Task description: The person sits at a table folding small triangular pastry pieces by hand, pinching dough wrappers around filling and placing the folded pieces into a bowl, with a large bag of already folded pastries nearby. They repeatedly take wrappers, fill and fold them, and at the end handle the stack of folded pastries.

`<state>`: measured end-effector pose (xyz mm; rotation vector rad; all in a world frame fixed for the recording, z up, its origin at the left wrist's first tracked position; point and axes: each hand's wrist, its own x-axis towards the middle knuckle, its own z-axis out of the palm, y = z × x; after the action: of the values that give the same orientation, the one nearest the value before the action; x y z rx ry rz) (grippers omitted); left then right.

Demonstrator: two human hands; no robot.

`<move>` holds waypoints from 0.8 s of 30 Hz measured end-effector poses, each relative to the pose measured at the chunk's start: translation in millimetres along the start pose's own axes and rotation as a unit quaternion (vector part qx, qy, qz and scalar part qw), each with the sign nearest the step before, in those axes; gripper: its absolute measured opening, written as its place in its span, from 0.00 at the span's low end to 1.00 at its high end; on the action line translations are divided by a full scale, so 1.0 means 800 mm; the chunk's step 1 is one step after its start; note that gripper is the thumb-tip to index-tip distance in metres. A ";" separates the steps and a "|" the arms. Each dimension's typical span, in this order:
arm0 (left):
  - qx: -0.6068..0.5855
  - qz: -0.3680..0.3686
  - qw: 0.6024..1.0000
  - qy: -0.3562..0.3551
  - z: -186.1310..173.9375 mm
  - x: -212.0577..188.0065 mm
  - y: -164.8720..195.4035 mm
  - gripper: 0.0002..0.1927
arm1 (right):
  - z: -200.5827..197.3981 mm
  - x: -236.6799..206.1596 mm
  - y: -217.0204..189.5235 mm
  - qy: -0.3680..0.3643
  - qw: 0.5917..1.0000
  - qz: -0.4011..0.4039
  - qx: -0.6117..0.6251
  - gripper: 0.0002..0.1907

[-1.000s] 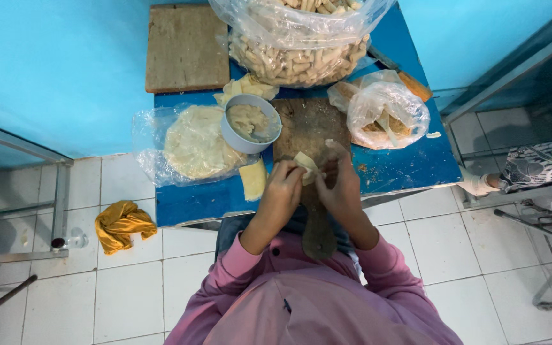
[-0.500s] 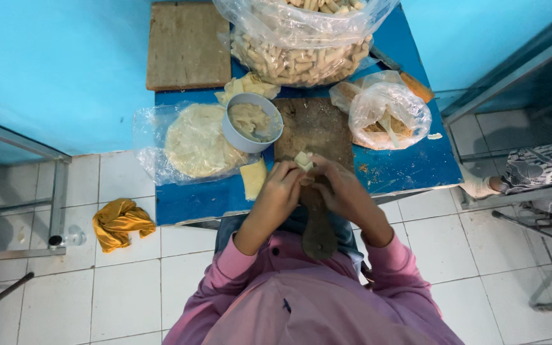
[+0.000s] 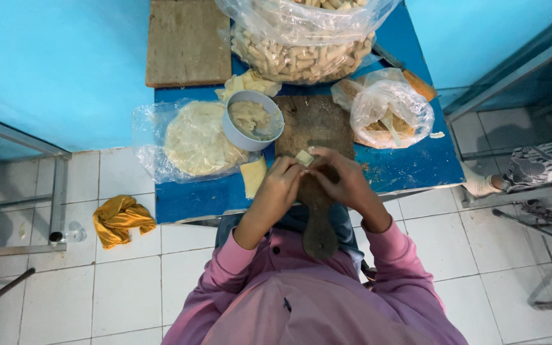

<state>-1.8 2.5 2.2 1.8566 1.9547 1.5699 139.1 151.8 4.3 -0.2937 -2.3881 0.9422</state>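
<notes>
— Right, what's nearest the camera?

— A pink-sleeved person, with the long handle of a dark wooden paddle board [image 3: 314, 128] reaching back toward the lap. Over the board's near part the 2 hands meet.

— What are they doing?

— The left hand [image 3: 281, 185] and right hand [image 3: 342, 179] are both curled narrow, fingertips pinched on 1 small pale folded piece of dough [image 3: 304, 157], held just above the board.

— And beside them?

— Just left of the left hand a yellowish wrapper sheet [image 3: 253, 176] lies on the blue surface [image 3: 410, 167]. Beyond it sits a grey bowl [image 3: 252, 120] of pale filling, touching a clear bag with a round stack of wrappers [image 3: 194, 139].

— On the right?

— A knotted clear bag [image 3: 388, 108] with brownish food inside, near the board's far right corner.

— Farther back?

— A big clear bag of finished rolls [image 3: 301, 45] at the far edge, and a square wooden board [image 3: 188, 42] to its left. On the tiled floor, left of the surface, lies a yellow cloth [image 3: 120, 217].
</notes>
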 end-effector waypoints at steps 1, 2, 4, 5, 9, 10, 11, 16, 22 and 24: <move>-0.002 -0.004 1.000 0.000 0.000 0.000 -0.001 0.06 | 0.001 0.002 -0.001 -0.002 1.000 0.010 0.008 0.27; -0.004 -0.008 1.000 0.001 0.000 0.000 -0.002 0.05 | 0.002 0.006 -0.002 -0.004 1.000 0.018 0.015 0.27; -0.003 -0.037 0.999 0.004 0.003 0.002 -0.003 0.08 | 0.002 0.012 -0.003 -0.007 0.999 0.034 0.021 0.28; -0.002 -0.052 0.999 0.005 0.005 0.003 -0.003 0.10 | 0.002 0.014 -0.004 -0.009 0.999 0.041 0.021 0.28; 0.026 -0.043 0.998 0.024 0.008 0.005 -0.002 0.08 | 0.003 0.015 -0.009 0.019 0.997 -0.042 -0.065 0.29; 0.036 -0.042 0.998 0.025 0.007 0.004 0.000 0.09 | 0.002 0.014 -0.010 0.016 0.997 -0.053 -0.062 0.28; 0.047 -0.040 0.998 0.025 0.005 0.003 0.001 0.09 | 0.002 0.012 -0.010 0.013 0.996 -0.065 -0.059 0.27; 0.045 -0.001 0.999 -0.007 -0.006 0.004 0.002 0.10 | -0.005 0.009 -0.010 -0.018 0.993 -0.095 -0.071 0.28; 0.059 -0.009 0.998 -0.013 0.001 0.008 -0.001 0.10 | -0.004 0.024 -0.001 -0.039 0.999 -0.026 -0.017 0.31; 0.056 -0.015 0.998 -0.016 0.002 0.010 -0.006 0.10 | -0.002 0.028 0.001 -0.038 0.999 -0.018 -0.006 0.33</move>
<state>-6.5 10.7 2.9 1.8689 2.0866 1.4414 121.5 161.9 14.3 -0.2212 -2.4615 0.9373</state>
